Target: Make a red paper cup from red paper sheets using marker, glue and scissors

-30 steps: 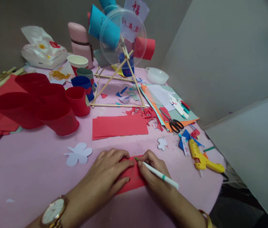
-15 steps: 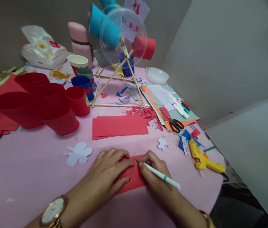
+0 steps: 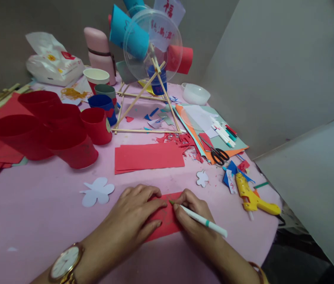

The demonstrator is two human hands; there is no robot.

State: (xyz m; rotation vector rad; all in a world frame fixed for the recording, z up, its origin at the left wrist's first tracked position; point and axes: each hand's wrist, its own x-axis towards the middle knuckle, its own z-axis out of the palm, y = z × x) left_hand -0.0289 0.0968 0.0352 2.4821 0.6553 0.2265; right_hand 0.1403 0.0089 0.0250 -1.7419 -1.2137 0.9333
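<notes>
A strip of red paper [image 3: 168, 223] lies on the pink tabletop [image 3: 119, 260] in front of me, with faint drawn lines on it. My left hand [image 3: 139, 215] rests flat on its left part, fingers stretched out and holding nothing. In my right hand [image 3: 195, 215] is a white marker pen [image 3: 204, 221] with a green band, its green tip touching the paper near the top edge. The right fingers pinch the pen close to its tip. A white flower-shaped paper cutout [image 3: 98, 192] lies left of my left hand, and a smaller white cutout [image 3: 202, 178] lies beyond my right hand.
Red paper strips [image 3: 149, 157] lie ahead. Red paper cups [image 3: 74, 146] stand at left. Behind is a stick frame [image 3: 139, 98] with a clear plastic disc [image 3: 137, 67] and cups. Scissors [image 3: 218, 154], markers [image 3: 223, 132] and a yellow glue gun [image 3: 252, 197] lie at right.
The marker's back end has swung slightly right and down, while its tip has shifted a little on the red paper. My left hand has stayed in place.
</notes>
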